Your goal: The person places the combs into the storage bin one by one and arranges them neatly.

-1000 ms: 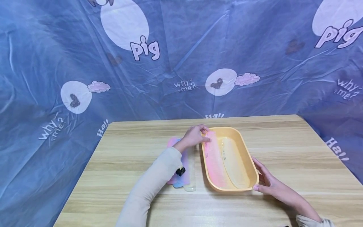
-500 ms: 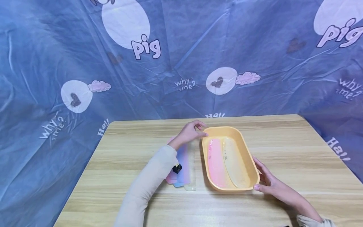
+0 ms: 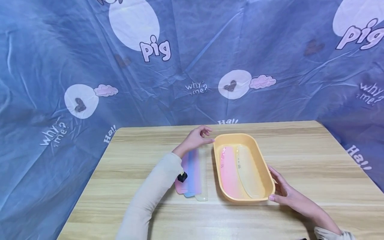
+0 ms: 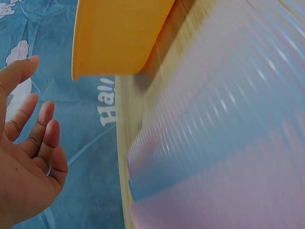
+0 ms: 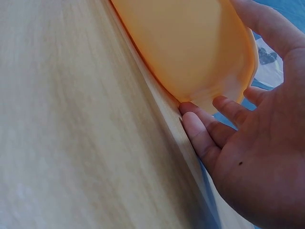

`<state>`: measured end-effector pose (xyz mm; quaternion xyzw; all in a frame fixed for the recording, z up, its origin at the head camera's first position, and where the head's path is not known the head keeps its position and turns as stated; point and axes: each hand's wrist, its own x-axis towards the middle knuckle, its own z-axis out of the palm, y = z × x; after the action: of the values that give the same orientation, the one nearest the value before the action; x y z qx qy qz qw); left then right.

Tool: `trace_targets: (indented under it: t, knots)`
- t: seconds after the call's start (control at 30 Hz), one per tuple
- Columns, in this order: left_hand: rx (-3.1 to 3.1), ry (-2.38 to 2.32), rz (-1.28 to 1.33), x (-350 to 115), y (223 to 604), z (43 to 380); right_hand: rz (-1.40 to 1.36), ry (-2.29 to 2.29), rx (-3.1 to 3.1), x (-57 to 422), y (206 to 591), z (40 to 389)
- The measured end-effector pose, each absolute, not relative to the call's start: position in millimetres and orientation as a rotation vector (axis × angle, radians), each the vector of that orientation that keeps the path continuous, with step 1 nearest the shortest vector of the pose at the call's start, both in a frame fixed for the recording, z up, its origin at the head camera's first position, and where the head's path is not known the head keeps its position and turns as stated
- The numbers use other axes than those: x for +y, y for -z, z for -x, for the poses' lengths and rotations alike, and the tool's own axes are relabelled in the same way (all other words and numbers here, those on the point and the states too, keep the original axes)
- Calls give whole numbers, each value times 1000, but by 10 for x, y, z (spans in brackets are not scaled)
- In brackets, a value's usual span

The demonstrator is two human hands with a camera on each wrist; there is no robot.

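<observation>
My left hand has loose, parted fingers near the combs, toward the desk's far edge; my right hand holds the yellow tray.

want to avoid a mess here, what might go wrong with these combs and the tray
The loose combs beside the tray appear to overlap, so lifting one could drag its neighbours along. The right hand touches the tray's near right corner; a push might slide the tray. The left hand is close to the tray's rim and could knock it.
</observation>
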<state>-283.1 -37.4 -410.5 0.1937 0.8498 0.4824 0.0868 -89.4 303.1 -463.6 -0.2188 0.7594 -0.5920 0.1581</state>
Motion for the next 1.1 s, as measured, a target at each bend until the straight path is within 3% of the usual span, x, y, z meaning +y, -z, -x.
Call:
trace_targets:
  t: [1.1]
  knots:
    - [2567, -1490, -389, -1201, 4277, 2960, 658, 1706, 2184, 2972, 4652, 932]
